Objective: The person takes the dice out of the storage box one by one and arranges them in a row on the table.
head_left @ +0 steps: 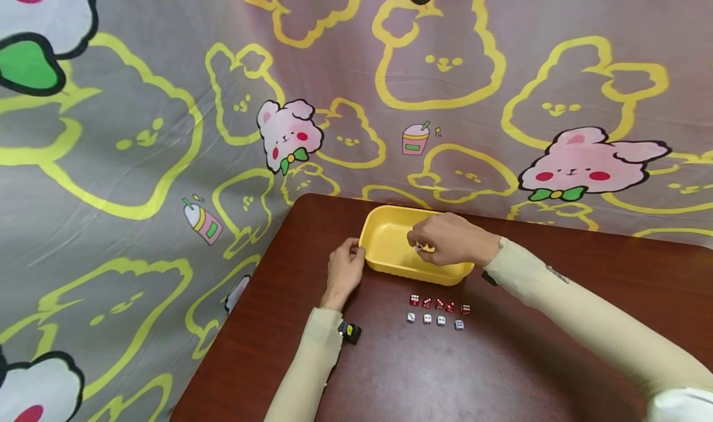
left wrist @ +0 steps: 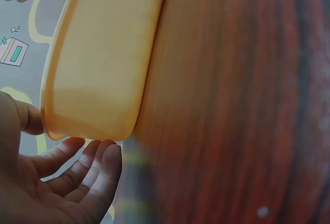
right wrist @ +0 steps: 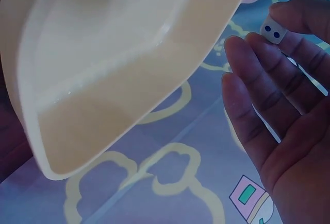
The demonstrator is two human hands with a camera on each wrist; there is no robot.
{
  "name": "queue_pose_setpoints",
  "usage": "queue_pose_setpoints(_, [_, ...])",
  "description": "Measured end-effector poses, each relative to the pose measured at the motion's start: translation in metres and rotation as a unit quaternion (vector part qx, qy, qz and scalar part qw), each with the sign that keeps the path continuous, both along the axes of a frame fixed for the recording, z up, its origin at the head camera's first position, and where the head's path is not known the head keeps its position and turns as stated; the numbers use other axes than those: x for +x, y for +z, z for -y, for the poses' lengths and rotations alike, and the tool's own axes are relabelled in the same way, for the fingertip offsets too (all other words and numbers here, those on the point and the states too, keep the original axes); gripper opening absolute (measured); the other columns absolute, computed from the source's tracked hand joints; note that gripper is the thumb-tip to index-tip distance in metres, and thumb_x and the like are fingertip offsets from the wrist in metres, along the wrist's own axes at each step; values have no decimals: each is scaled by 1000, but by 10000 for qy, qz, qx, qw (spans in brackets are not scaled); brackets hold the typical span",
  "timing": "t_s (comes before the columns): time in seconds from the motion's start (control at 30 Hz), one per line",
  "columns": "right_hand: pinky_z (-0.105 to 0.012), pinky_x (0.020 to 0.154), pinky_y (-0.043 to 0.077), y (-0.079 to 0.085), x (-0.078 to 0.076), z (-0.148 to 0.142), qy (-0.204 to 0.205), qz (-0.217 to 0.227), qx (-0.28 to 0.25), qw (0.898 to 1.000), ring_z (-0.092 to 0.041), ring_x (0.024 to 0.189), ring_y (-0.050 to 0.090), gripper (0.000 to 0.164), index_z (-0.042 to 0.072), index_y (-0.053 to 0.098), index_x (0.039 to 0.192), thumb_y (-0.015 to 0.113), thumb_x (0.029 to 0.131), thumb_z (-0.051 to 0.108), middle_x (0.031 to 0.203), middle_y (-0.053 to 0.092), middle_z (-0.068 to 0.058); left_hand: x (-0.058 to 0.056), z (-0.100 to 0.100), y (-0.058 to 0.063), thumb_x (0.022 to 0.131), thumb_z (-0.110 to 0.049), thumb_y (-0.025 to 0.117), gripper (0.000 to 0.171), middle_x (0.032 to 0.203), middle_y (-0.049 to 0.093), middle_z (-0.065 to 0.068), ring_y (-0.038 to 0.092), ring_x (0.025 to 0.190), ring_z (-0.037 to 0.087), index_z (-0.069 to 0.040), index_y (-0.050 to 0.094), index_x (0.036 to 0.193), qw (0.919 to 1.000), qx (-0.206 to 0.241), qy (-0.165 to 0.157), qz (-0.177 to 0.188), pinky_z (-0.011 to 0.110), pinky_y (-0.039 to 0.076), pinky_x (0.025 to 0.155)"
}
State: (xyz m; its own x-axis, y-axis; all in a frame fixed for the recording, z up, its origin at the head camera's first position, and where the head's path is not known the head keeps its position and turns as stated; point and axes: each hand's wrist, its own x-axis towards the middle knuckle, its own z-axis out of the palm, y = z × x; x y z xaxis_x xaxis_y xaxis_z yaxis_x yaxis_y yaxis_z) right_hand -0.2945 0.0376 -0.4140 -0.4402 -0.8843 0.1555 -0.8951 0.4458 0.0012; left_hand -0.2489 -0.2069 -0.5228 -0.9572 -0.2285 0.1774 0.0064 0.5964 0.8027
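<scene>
A yellow plastic basin point(head_left: 384, 269) stands on the table. My left hand point(head_left: 344, 272) holds its left end, thumb at the rim and fingers point(left wrist: 105, 165) against the outer wall. Above the basin, my right hand point(head_left: 450, 239) pinches a white die point(right wrist: 273, 30) between thumb and fingertips; two dark pips show on one face. In front of the basin lie two rows of dice: several red dice point(head_left: 440, 303) in the row nearer the basin, several white dice point(head_left: 427, 318) in the row nearer me.
The dark reddish-brown wooden table point(head_left: 390, 372) carries everything. A grey curtain point(head_left: 345, 75) with cartoon rabbit prints hangs behind the table and along its left side. A small black device point(head_left: 351, 332) is strapped at my left wrist.
</scene>
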Motion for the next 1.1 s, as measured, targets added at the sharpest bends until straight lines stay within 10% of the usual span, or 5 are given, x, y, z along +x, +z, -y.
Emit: queue_pose_setpoints(1.1, [-17,56,40,-11,48,-36,168,151,-189,9996,0,60,44,11,21,66,87,72,77,19,75,61,13,0,-2,-1,93,-29,50,26,91,70,-2,66,78,9,-19,68,110,10000,-46,48,-28,35,52,76])
